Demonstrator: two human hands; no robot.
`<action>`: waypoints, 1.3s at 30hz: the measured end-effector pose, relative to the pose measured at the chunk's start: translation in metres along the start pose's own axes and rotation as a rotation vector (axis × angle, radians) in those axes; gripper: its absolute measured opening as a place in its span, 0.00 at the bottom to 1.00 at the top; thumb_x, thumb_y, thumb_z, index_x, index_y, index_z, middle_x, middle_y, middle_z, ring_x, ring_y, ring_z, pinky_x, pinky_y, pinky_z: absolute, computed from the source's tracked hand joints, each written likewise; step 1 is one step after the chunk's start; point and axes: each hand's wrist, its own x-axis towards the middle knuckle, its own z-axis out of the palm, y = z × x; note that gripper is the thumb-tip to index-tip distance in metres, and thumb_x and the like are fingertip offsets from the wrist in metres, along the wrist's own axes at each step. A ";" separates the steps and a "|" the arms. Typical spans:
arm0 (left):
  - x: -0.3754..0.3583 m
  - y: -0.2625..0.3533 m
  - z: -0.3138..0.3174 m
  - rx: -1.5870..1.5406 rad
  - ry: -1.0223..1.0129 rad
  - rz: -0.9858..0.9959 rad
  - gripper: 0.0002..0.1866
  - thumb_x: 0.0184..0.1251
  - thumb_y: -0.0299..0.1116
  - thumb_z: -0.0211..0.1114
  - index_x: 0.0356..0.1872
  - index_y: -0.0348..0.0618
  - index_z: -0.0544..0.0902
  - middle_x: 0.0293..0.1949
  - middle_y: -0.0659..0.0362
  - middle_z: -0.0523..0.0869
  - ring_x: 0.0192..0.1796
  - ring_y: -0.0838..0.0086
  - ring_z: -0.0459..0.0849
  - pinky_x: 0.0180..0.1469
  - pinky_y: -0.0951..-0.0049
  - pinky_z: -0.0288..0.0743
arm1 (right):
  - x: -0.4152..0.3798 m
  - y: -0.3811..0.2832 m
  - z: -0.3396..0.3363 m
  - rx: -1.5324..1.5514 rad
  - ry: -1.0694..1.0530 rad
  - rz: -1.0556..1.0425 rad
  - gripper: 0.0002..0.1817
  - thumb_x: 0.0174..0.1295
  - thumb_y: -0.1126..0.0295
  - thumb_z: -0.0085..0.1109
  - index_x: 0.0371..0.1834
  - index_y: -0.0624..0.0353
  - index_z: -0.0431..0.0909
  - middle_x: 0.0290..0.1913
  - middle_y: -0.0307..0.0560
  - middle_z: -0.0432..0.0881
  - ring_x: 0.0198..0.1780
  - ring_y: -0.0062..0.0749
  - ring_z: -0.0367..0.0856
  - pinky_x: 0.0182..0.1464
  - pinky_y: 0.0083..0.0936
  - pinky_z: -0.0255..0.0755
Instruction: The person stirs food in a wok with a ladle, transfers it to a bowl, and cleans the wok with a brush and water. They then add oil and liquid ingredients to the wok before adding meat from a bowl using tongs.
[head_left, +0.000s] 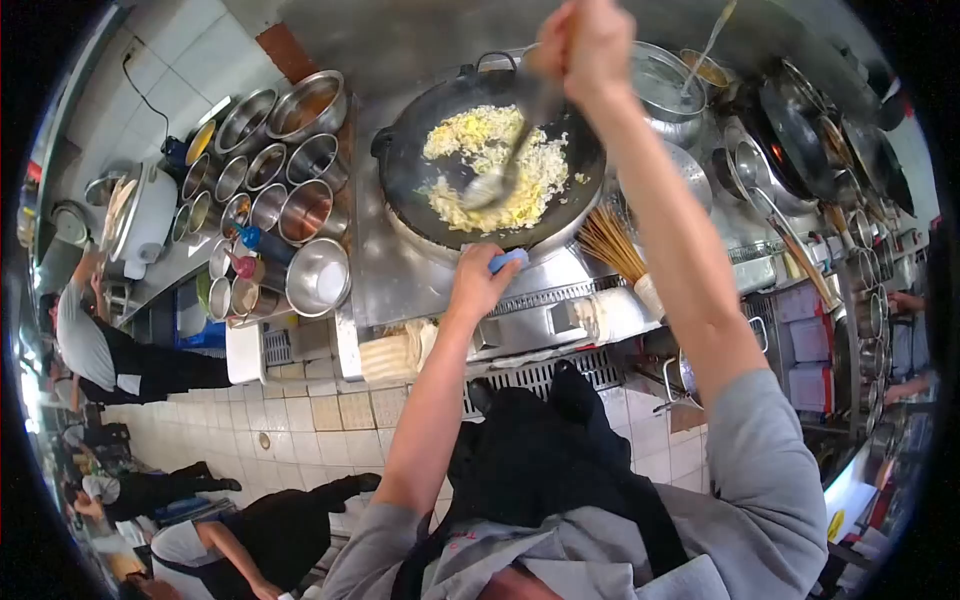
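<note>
A large dark wok [405, 165] sits on the steel stove, with rice and yellow egg [540, 170] spread over its bottom. My right hand [592, 50] is raised above the wok's far right side, closed round the handle of a metal ladle [488, 188]. The ladle's bowl rests in the rice and its shaft is blurred. At the wok's near rim my left hand [482, 275] grips a folded blue cloth [508, 260] against the edge.
Steel bowls and pots of ingredients [318, 280] crowd the left side. A bamboo brush [612, 245] stands right of the wok, near a steel pot [665, 85] and a perforated strainer [685, 180]. Several people [250, 540] are at the left and lower left; another person's hand shows far right.
</note>
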 end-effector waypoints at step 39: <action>-0.056 0.106 -0.047 0.204 0.109 0.142 0.25 0.58 0.50 0.71 0.14 0.41 0.75 0.17 0.49 0.77 0.23 0.56 0.78 0.27 0.58 0.70 | 0.020 -0.068 -0.010 -0.071 0.340 -0.031 0.21 0.65 0.53 0.54 0.19 0.51 0.65 0.10 0.37 0.63 0.08 0.26 0.61 0.11 0.25 0.57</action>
